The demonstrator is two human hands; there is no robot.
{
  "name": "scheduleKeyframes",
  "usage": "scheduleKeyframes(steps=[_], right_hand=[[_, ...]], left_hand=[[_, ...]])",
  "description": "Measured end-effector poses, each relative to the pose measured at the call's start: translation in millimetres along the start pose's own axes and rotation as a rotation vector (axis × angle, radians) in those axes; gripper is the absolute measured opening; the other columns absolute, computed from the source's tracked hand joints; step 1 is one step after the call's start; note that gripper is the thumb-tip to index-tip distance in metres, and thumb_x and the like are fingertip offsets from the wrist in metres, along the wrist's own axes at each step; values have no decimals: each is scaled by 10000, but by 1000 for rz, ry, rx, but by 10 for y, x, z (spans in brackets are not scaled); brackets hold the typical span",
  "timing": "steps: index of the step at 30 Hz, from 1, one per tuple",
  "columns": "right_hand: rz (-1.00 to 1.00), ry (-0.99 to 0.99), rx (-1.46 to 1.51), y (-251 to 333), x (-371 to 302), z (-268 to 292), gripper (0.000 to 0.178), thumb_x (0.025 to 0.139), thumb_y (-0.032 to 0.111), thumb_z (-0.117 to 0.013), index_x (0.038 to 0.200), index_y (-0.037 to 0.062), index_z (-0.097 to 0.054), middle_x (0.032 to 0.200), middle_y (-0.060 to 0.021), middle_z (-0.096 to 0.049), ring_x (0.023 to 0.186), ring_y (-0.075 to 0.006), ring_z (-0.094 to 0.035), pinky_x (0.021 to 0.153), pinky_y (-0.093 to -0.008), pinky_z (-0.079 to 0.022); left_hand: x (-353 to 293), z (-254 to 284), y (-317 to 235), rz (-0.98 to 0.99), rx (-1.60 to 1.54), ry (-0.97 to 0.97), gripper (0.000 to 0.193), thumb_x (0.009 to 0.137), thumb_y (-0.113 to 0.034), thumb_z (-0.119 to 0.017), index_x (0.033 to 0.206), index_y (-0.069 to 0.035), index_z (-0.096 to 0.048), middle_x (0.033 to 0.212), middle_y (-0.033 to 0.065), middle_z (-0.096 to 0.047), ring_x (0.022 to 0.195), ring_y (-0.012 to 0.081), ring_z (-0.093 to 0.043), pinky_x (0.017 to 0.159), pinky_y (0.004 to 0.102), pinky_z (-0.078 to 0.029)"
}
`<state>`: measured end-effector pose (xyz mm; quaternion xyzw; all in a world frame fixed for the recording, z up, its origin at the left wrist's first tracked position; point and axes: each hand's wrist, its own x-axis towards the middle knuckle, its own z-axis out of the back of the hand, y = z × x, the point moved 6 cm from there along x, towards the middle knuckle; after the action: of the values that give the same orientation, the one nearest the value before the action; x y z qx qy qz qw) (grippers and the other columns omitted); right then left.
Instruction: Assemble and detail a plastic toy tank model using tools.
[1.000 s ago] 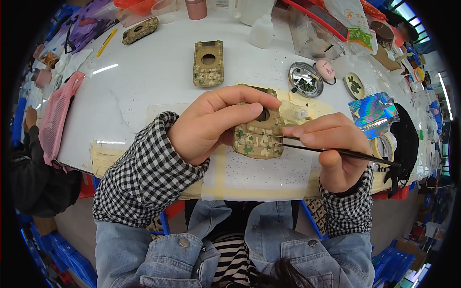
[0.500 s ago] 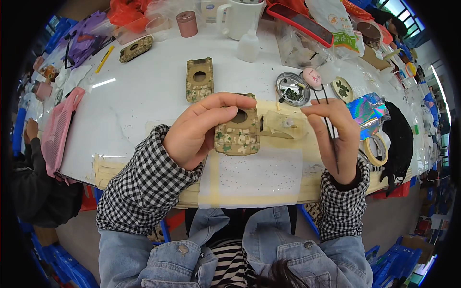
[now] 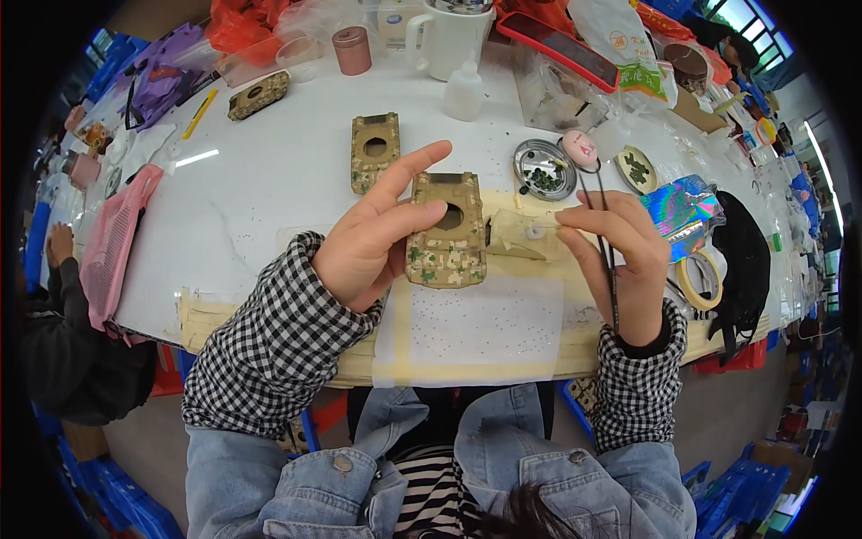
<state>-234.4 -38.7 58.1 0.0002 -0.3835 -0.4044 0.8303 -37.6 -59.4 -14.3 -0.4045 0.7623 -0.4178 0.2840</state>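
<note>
Camouflage shell [image 3: 446, 251] held in the left hand [image 3: 359, 242], tweezers [image 3: 613, 287] in the right hand [image 3: 633, 260]

The shell is a boxy, oblong piece patterned in small square patches of tan, brown and green. A round hole opens near its middle, with plainer tan around it, and a dark panel crosses its far end. The near end has raised detail and a denser mix of green and pale blocks. It sits over the far edge of a white sheet [image 3: 512, 323] dotted with tiny specks; whether it touches the table [image 3: 251, 171] I cannot tell.

The left grip is closed on the shell's left side, thumb lying on top beside the hole, forefinger stretched away. The right grip keeps the dark tweezers against the palm, tips pointing away, with thumb and forefinger nearly together near a taped patch [image 3: 512, 244]. A similar shell [image 3: 373, 173] lies beyond the left hand
</note>
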Motion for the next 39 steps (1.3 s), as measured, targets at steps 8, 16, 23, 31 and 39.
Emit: scheduleKeyframes(steps=[8,16,23,31,39], right_hand=[[-37,-89,512,268,60,58,168,817,-34,-616,982,-4,-613,890,-119,-624,830,-197,-586,767,-275,-454],[-285,43,926,260,-2,-342,100,946,52,-486,985,-31,-529,923,-103,-610,865,-128,-591,800,-254,-468],[-252,42,898,263,4,-348,90,941,45,-496,974,-30,-530,920,-103,-613,854,-125,-588,792,-248,-465],[-215,38,858,273,13,-348,87,933,37,-507,963,-29,-556,915,-96,-613,838,-128,-579,774,-250,-458],[-244,46,894,261,9,-352,103,941,63,-506,966,-28,-549,910,-98,-611,851,-134,-601,788,-256,-471]], left_hand=[[-19,-72,20,35,-59,58,632,912,-128,-472,1453,-71,-150,1256,216,-509,1122,244,-549,924,346,-469],[-61,-131,20,62,-84,66,621,897,-94,-481,1445,-51,-191,1279,155,-494,1120,191,-536,932,305,-446],[-59,-126,23,58,-85,65,623,893,-97,-492,1443,-56,-202,1268,145,-503,1118,187,-535,934,305,-442],[-54,-109,41,63,-72,57,629,887,-104,-503,1441,-54,-211,1267,140,-504,1116,186,-533,933,304,-438],[-61,-117,31,66,-74,68,627,895,-101,-489,1445,-53,-192,1261,140,-508,1114,188,-537,937,307,-438]])
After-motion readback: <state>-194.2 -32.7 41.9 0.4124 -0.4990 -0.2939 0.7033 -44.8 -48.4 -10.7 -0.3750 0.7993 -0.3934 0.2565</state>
